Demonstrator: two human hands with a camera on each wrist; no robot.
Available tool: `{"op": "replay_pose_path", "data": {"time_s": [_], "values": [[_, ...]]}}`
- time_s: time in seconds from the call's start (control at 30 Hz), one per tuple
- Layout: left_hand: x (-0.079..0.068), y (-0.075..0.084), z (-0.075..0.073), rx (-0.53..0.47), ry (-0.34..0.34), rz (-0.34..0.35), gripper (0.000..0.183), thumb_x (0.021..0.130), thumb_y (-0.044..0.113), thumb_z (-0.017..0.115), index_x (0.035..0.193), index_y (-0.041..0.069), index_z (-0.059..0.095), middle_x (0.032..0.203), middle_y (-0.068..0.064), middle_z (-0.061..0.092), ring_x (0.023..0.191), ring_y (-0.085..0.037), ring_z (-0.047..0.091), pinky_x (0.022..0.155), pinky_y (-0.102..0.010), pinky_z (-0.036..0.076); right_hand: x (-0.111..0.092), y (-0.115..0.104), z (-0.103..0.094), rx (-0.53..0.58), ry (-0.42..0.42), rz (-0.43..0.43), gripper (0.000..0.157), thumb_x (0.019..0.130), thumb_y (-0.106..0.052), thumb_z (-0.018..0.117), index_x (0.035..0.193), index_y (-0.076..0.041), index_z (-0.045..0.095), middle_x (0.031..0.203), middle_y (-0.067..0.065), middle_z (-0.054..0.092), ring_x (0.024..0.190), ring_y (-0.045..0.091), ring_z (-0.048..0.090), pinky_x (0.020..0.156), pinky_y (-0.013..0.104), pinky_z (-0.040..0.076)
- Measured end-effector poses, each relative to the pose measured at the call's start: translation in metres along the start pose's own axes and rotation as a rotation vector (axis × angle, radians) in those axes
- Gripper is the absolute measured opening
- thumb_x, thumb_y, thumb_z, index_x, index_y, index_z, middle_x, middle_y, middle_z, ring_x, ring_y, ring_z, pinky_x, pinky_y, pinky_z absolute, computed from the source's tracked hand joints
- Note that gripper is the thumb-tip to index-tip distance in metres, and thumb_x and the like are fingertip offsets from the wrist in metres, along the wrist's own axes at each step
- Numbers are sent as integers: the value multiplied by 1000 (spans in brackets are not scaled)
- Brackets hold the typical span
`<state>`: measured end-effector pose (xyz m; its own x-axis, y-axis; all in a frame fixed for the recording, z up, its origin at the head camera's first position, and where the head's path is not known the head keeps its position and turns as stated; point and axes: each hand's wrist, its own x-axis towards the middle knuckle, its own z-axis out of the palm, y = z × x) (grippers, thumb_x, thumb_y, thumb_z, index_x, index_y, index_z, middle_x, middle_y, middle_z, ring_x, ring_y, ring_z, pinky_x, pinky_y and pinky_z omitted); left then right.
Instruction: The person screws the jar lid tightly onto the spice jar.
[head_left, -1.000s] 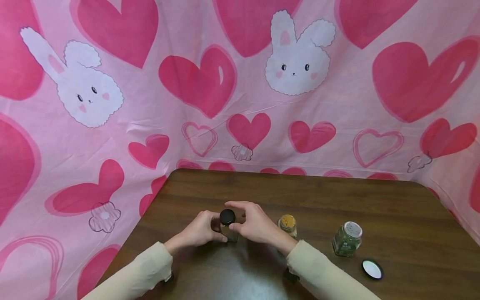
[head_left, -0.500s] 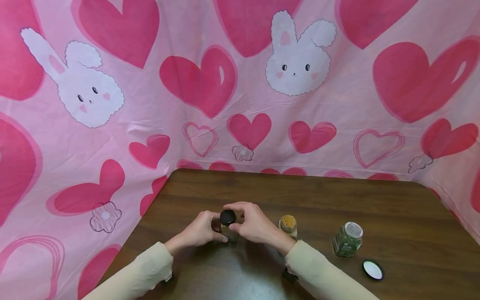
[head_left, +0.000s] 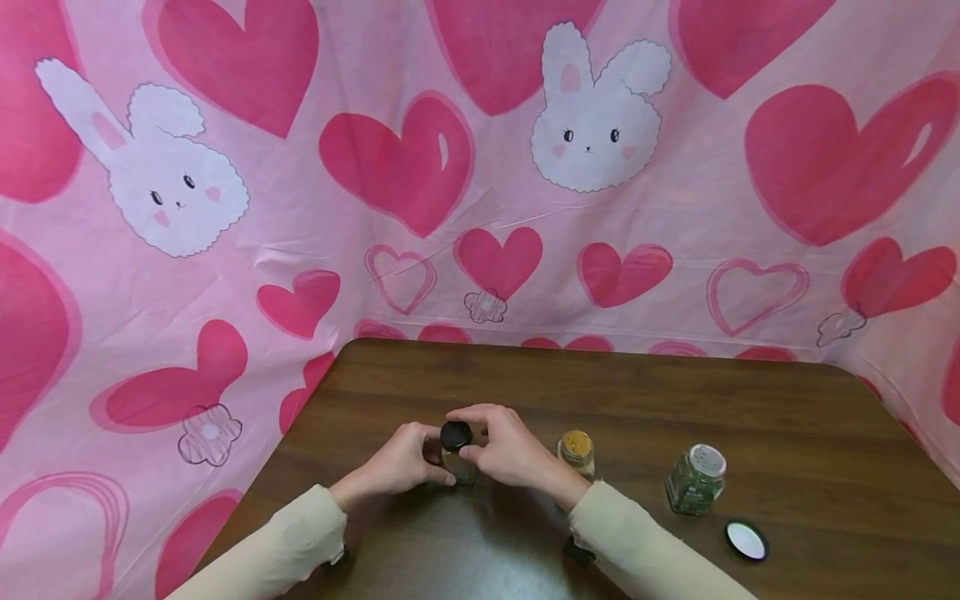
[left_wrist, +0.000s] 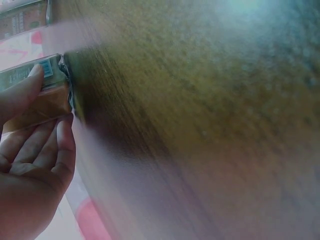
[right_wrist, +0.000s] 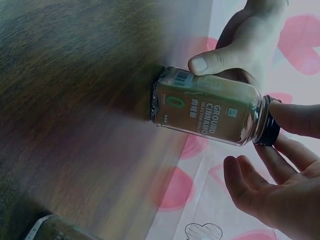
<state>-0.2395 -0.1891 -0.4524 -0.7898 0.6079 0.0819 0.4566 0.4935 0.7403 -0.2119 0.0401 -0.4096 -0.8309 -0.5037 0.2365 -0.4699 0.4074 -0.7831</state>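
A clear, square-sided spice jar (right_wrist: 200, 110), labelled ground cinnamon and filled with brown powder, stands upright on the table in front of me. My left hand (head_left: 403, 458) grips its body from the left, with the thumb (left_wrist: 22, 95) on one side and the fingers on the other. On top sits a black lid (head_left: 455, 435). My right hand (head_left: 513, 447) holds that lid between thumb and fingers, seen closely in the right wrist view, where its lower fingers (right_wrist: 237, 182) hang off the jar. The jar's lower part is partly covered by the hands in the head view.
Right of my hands, partly behind the right wrist, stands a lidless jar of yellow powder (head_left: 576, 448). Farther right is a jar of green herbs (head_left: 696, 482) with a perforated white top. A loose black lid (head_left: 746, 540) lies white side up near it on the brown table (head_left: 600, 379).
The right hand's fingers have shifted very slightly left at the lid since a second ago. The jar and the left hand look still.
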Motion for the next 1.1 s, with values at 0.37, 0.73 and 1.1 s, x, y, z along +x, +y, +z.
{"op": "replay_pose_path", "data": {"time_s": [0.37,0.73,1.1], "values": [[1,-2,1,10,1,0,29,77,13,96,99,15,77,74,8,64,68,-9,58,65,-26,49,0,-1,1,-15,6,4,45,89,5,79,132,-5,72,132,11,69,119,30,64,97,53,53],[0,-2,1,16,8,7,28,78,14,96,97,16,76,74,9,64,69,-9,58,65,-26,48,1,1,2,-30,19,-19,44,88,1,83,131,-4,72,126,8,70,117,28,64,96,52,54],[0,-1,1,-2,3,-1,30,78,15,96,101,16,77,77,8,65,70,-10,58,65,-27,50,1,0,4,-63,40,5,43,86,-5,87,128,-9,75,119,1,69,106,23,62,88,41,52]]}}
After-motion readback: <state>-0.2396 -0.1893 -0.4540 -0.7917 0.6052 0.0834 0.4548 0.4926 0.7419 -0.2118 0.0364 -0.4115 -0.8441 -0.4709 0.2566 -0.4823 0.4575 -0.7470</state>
